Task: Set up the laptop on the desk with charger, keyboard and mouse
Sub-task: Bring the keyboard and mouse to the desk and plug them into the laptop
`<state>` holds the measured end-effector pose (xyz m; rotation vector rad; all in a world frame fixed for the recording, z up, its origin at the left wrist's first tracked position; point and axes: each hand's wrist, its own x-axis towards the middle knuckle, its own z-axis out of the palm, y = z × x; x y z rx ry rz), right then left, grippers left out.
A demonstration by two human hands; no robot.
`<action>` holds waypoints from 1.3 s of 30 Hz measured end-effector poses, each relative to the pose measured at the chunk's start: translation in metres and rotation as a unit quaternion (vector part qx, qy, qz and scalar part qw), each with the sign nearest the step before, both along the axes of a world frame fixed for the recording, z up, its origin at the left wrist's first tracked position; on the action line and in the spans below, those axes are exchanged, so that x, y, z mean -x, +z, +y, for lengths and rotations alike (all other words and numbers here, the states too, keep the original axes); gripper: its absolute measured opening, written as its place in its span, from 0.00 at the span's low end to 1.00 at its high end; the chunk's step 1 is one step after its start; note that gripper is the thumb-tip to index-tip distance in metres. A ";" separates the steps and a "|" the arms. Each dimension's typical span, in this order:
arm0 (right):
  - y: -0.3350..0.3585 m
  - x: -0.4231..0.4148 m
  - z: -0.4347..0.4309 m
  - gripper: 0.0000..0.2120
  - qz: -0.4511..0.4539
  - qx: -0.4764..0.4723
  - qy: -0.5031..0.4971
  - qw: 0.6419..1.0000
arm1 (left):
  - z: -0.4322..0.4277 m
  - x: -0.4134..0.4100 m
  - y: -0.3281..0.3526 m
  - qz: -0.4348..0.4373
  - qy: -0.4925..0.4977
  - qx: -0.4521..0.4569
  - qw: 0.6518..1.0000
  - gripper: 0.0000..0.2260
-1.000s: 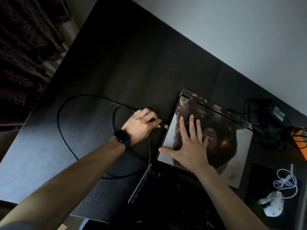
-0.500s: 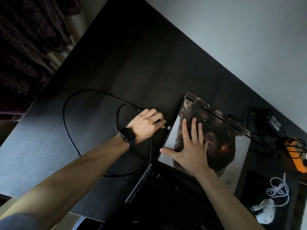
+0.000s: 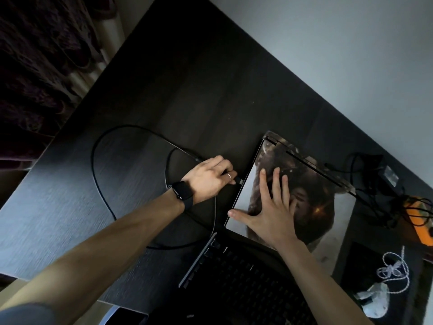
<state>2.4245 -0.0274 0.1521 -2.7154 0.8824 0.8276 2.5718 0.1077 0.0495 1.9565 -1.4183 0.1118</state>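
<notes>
A closed laptop (image 3: 328, 221) with a dark picture on its lid lies on the dark desk (image 3: 187, 95). My right hand (image 3: 269, 212) presses flat on the lid, fingers spread. My left hand (image 3: 210, 178), with a watch on the wrist, pinches the plug of a black cable (image 3: 103, 184) right at the laptop's left edge. The cable loops over the desk to the left. A black keyboard (image 3: 246, 277) lies in front of the laptop. A white mouse (image 3: 375, 301) with a coiled white cord sits on a dark pad (image 3: 365, 266) at the lower right.
Behind the laptop on the right lie a tangle of black cables with an adapter (image 3: 386, 174) and an orange object (image 3: 419, 219). A pale wall (image 3: 328, 43) runs along the desk's far edge. Dark curtains (image 3: 35, 66) hang at the left.
My left hand has carried the plug rightward until it meets the laptop's left edge. My right hand stays flat on the lid.
</notes>
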 end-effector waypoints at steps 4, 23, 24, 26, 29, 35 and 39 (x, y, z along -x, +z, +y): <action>0.002 0.000 0.000 0.61 0.001 -0.003 0.002 1.000 | 0.002 0.001 0.002 0.013 0.010 -0.011 1.000 0.09; 0.001 -0.001 -0.001 0.61 0.007 0.007 0.004 1.000 | -0.005 0.006 0.003 0.011 0.020 -0.033 0.999 0.09; 0.001 -0.002 -0.001 0.61 0.011 0.007 0.004 1.000 | -0.004 0.006 0.003 0.005 0.022 -0.042 0.999 0.09; 0.003 -0.003 -0.001 0.61 0.017 0.006 -0.001 1.000 | -0.002 0.006 0.011 -0.005 0.024 -0.090 0.996 0.13; 0.009 -0.004 -0.001 0.62 0.024 -0.002 -0.014 1.000 | 0.008 0.004 0.044 -0.022 0.032 -0.194 0.980 0.14; 0.022 -0.014 0.008 0.62 0.047 -0.028 -0.048 0.997 | 0.103 -0.001 0.110 0.020 0.245 -0.322 0.914 0.34; 0.027 -0.029 0.047 0.45 -0.072 0.038 0.050 0.995 | 0.171 0.006 0.128 0.164 0.357 -0.433 0.811 0.49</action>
